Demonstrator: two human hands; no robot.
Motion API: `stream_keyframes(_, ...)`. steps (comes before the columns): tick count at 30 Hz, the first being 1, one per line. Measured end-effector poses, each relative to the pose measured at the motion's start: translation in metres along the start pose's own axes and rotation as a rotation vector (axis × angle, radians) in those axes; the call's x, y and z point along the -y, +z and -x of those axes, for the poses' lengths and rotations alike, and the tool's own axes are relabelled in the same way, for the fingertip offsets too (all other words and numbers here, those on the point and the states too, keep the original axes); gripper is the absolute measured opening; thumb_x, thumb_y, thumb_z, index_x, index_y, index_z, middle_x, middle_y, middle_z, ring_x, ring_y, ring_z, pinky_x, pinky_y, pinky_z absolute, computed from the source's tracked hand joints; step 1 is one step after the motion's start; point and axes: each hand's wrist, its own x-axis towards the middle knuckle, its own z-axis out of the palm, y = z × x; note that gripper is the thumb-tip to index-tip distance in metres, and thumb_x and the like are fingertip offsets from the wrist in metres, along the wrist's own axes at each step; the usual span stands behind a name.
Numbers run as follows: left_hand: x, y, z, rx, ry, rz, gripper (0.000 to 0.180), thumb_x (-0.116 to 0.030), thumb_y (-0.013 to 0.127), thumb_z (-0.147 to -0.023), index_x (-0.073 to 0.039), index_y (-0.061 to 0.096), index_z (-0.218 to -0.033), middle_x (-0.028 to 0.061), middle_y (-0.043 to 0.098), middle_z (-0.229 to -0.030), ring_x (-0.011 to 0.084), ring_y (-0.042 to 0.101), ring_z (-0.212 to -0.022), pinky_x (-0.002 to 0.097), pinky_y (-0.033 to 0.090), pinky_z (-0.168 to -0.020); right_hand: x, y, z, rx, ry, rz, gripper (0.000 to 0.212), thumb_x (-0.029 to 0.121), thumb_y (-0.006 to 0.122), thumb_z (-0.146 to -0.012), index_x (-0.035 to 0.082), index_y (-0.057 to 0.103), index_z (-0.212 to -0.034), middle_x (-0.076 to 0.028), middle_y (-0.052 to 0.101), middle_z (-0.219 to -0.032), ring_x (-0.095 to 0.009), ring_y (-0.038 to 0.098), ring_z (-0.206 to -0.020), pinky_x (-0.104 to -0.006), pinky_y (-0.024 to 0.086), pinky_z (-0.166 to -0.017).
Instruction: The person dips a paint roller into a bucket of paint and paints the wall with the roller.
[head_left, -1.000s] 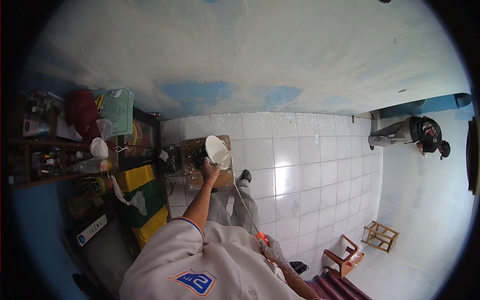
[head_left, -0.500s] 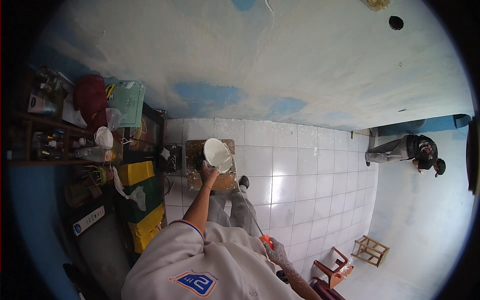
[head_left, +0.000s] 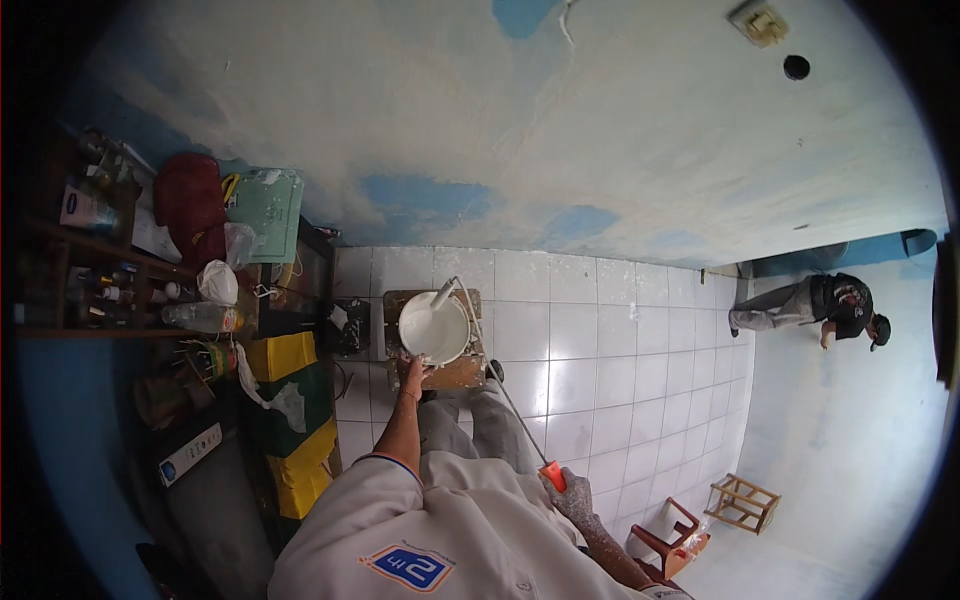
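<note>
- Left hand: touching bucket at its near-left rim, thumb side up; fingers partly hidden, so can't tell how far closed or how firm.
- Right hand: fingers wrapped around orange handle of the paint roller, out to the right of the body; whitish spatter on skin.
- Bucket: white inside, round, mouth facing up, on wooden stool in front of the person. Contents too pale to make out.
- Paint roller: thin rod runs from the handle up-left, past the stool, bends at the top; pale roller head at bucket's far rim, lower end over the inside.
- Stool: worn brown top, pale splotches; stands on white tile floor, near the wall.
- Person wears light grey shirt with blue badge, grey trousers.
- Wall ahead: patchy whitish coat, blue patches showing; switch plate and round dark hole upper right.
- Left side: cluttered shelf with plastic bottle, dark red bag, green board; yellow-and-green cloth below.
- Right side: co-worker in dark top and cap, well apart, by far wall.
- Lower right: red chair beside small wooden frame.
</note>
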Motion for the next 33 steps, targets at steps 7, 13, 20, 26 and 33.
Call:
stream_keyframes(7,0.018,-0.013,0.016,0.031,-0.084,0.144,0.035,-0.004,0.043,-0.082,-0.003,0.035,-0.116,0.0143,0.048,-0.108,0.027,0.056,-0.092,0.0351,0.054,-0.073,-0.034,0.024,-0.029,-0.098,-0.093,0.074,0.037,0.036,0.063,-0.074,0.0,0.051,-0.077,-0.021,0.056,-0.059,-0.039,0.056,-0.059,-0.0449,0.045,-0.053)
stream_keyframes(13,0.054,-0.035,-0.002,-0.009,-0.101,0.142,0.041,-0.004,0.056,-0.078,-0.005,0.038,-0.114,0.0132,0.05,-0.107,0.026,0.057,-0.09,0.0361,0.053,-0.071,-0.019,0.01,-0.033,-0.071,-0.099,0.103,0.038,0.036,0.063,-0.073,0.001,0.051,-0.075,-0.02,0.056,-0.059,-0.038,0.057,-0.06,-0.0438,0.045,-0.054)
stream_keyframes(20,0.061,-0.014,0.005,-0.037,-0.028,0.077,0.043,-0.009,0.057,-0.081,-0.004,0.036,-0.117,0.0139,0.05,-0.108,0.0262,0.059,-0.088,0.0336,0.053,-0.074,-0.059,0.019,-0.047,-0.043,-0.048,0.144,0.03,0.03,0.062,-0.071,0.001,0.053,-0.076,-0.021,0.058,-0.064,-0.039,0.057,-0.065,-0.0462,0.045,-0.061)
stream_keyframes(26,0.065,-0.023,0.014,-0.166,0.006,0.192,0.043,-0.003,0.058,-0.078,-0.005,0.03,-0.111,0.0182,0.049,-0.105,0.0322,0.06,-0.084,0.0422,0.053,-0.072,-0.066,0.029,-0.049,-0.075,-0.038,0.137,0.027,0.027,0.06,-0.069,0.002,0.054,-0.078,-0.021,0.059,-0.07,-0.039,0.057,-0.07,-0.0471,0.045,-0.064)
stream_keyframes(33,0.06,0.007,0.025,-0.231,0.018,0.187,0.046,-0.003,0.057,-0.079,-0.007,0.031,-0.117,0.0175,0.05,-0.103,0.0327,0.061,-0.079,0.0412,0.055,-0.066,-0.116,0.053,-0.068,-0.078,0.057,0.063,0.041,0.041,0.065,-0.067,0.003,0.06,-0.083,-0.019,0.06,-0.072,-0.035,0.059,-0.074,-0.0421,0.046,-0.066)
